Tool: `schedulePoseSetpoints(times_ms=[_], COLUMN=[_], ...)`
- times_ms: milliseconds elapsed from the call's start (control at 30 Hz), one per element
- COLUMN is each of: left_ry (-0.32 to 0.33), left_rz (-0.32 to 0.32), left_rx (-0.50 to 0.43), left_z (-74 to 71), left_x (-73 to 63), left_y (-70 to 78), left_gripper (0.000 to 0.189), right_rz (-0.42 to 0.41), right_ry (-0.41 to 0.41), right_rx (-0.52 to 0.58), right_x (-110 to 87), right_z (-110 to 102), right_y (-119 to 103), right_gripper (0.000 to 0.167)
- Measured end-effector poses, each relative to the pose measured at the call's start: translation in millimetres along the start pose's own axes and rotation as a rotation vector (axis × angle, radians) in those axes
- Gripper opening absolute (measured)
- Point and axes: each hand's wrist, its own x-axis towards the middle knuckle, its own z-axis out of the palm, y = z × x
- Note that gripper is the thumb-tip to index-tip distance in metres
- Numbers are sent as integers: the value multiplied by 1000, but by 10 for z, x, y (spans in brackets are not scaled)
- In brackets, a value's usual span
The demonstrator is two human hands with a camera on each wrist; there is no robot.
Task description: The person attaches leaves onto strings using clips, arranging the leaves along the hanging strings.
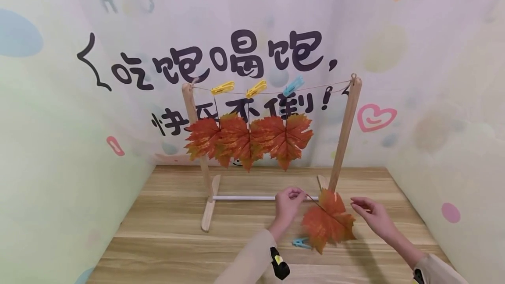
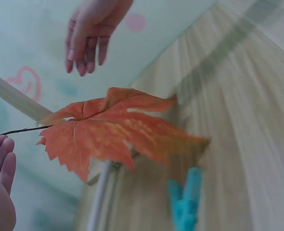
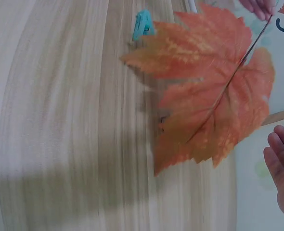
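Observation:
My left hand (image 1: 289, 205) pinches the thin dark stem of an orange-red artificial maple leaf (image 1: 329, 220). The leaf is held above the table, its blade pointing to the right and down. Just right of the leaf is my right hand (image 1: 372, 216), apart from it, with loosely bent fingers and nothing in them. In the left wrist view the stem runs from the fingertips to the leaf (image 2: 108, 127). A blue clothespin (image 1: 301, 243) lies on the table beside the leaf's lower tip. The right wrist view shows the same clothespin (image 3: 143, 25) near a leaf point.
A wooden stand with a right post (image 1: 345, 135) and a white crossbar (image 1: 244, 198) carries a string. Yellow clothespins (image 1: 222, 87) and a light-blue clothespin (image 1: 293, 86) hang three leaves (image 1: 286, 141) from it. Behind is a printed curtain (image 1: 252, 3); underneath, a wood-grain table (image 1: 165, 231).

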Motion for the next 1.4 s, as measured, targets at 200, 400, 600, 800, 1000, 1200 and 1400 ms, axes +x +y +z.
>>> schedulePoseSetpoints(times_ms=[200,400,600,800,1000,1200,1400], left_ry=[-39,-78,-103,-74,-45,-26,12], left_rz=[54,143,243,383,534,585,570], left_rx=[52,104,179,272,325,345,400], left_z=[-223,-508,-857,-1201,-1491,-1695,-1851], left_x=[89,155,149,99,109,95,58], left_y=[451,686,856,982,1072,1112,1117], left_gripper=[9,11,10,7,11,10,11], right_rz=[-7,14,32,18,46,48,9], right_ry=[-18,-58,-96,-247,-386,-433,-447], right_rx=[-7,1,31,87,117,170,161], right_x=[40,64,75,38,-51,-137,-192], right_z=[71,152,296,499,738,971,1180], right_y=[-38,-69,-37,-26,11,44,44], right_gripper=[21,25,28,34,40,43,47])
